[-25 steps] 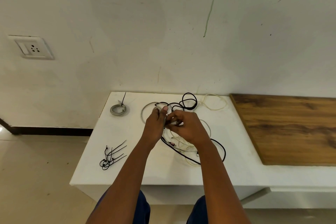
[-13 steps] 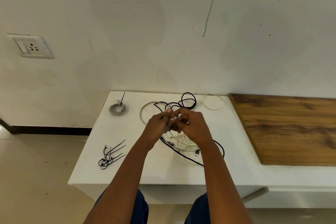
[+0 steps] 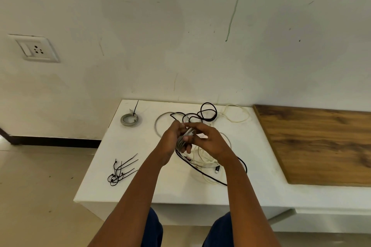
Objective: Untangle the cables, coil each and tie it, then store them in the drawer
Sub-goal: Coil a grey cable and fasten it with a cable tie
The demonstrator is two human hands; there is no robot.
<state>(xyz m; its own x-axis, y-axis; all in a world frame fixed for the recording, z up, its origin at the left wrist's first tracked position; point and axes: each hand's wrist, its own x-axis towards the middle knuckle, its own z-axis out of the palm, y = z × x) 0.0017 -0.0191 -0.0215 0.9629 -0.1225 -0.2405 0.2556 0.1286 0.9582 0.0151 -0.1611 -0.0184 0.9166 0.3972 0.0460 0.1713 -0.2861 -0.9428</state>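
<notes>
My left hand (image 3: 170, 140) grips a grey cable coil (image 3: 183, 138); my right hand (image 3: 210, 140) pinches it above the tangled cables (image 3: 206, 158).

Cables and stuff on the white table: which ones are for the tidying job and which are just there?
For the job:
grey cable coiled in both hands
tangled cables
black ties
tied grey coil
left hand, right hand

Just there:
wall socket
wooden panel

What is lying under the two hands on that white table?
A tangle of black and white cables lies on the white table beneath the hands. The middle of it is covered by them.
</notes>
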